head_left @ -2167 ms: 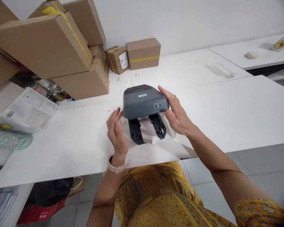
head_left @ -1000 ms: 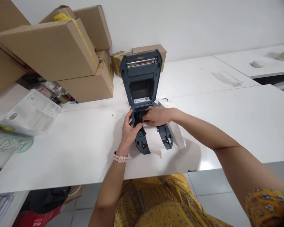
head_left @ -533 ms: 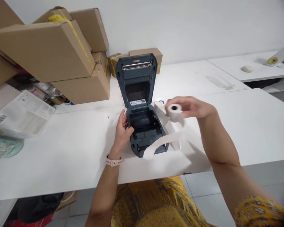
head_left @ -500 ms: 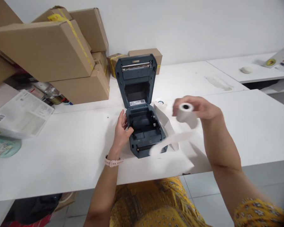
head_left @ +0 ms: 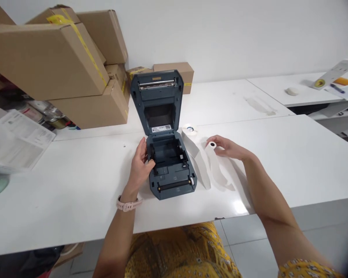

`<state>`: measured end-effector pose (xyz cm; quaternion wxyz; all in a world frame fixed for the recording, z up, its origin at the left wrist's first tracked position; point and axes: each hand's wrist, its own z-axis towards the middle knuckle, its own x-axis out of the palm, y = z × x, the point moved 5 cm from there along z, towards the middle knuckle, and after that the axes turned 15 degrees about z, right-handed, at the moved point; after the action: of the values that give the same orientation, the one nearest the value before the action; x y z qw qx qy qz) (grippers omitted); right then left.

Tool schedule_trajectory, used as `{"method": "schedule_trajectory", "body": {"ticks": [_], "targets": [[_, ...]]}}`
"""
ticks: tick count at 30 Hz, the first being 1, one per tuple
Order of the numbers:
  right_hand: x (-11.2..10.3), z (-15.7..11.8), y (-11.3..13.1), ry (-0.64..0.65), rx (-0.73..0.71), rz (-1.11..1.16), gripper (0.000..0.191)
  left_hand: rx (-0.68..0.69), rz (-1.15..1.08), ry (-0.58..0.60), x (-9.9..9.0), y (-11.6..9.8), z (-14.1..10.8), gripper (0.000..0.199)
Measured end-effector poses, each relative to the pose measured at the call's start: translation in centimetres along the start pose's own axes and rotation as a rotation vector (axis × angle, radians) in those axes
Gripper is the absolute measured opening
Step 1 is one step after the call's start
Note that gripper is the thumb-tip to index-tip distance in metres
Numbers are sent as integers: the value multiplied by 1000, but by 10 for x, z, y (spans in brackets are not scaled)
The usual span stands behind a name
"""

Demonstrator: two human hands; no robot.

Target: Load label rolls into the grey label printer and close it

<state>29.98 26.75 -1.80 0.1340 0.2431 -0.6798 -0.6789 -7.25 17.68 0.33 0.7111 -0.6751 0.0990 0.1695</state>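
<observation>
A dark blue-grey label printer (head_left: pixel 171 170) stands on the white table with its lid raised and its roll bay bare. My left hand (head_left: pixel 140 162) grips the printer's left edge, thumb over the rim. To the right, my right hand (head_left: pixel 226 147) has its fingers round a small white paper roll (head_left: pixel 212 146), whose loose strip trails toward the front. Between that roll and the printer lies another label roll (head_left: pixel 190 130) with a blue core, its long strip unrolled forward beside the printer.
Cardboard boxes (head_left: pixel 89 110) are stacked at the back left, with smaller ones (head_left: pixel 176 73) behind the printer. A plastic-wrapped package (head_left: pixel 26 139) lies at the left. A tape roll (head_left: pixel 319 82) and a round white object (head_left: pixel 292 91) are at the far right.
My right hand has lowered the white paper roll to the table and moved it slightly left. Its strip now hangs forward, off the printer. My left hand stays on the printer; the view has shifted slightly.
</observation>
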Motion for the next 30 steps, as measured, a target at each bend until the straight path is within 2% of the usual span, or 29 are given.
{"method": "schedule_trajectory", "body": {"ticks": [3,5,7,10,13,15,19,22,25,28,30], "targets": [[-11,-9,16,-30,12,1,70,-2,0,23,-1,2,2,97],[-14,-4,33,-37,-20,-32,78,12,-2,29,-2,5,3,98],[-9,16,48,-3,-37,-161,85,32,-15,32,-2,9,4,99],[11,62,59,67,0,-392,96,56,-35,40,-2,13,6,100],[31,101,58,95,43,-438,90,69,-48,41,-1,15,8,101],[36,112,57,72,74,-422,84,73,-63,42,0,13,8,103],[26,101,68,18,52,-376,78,70,-86,57,2,11,8,104],[24,76,95,-1,-67,-182,80,68,-87,76,2,11,7,101],[50,58,127,82,-158,-95,75,95,-97,97,2,9,6,100],[97,60,150,294,-157,-219,73,118,-112,103,2,8,6,99],[126,69,155,440,-104,-370,72,127,-117,108,2,8,6,100]]}}
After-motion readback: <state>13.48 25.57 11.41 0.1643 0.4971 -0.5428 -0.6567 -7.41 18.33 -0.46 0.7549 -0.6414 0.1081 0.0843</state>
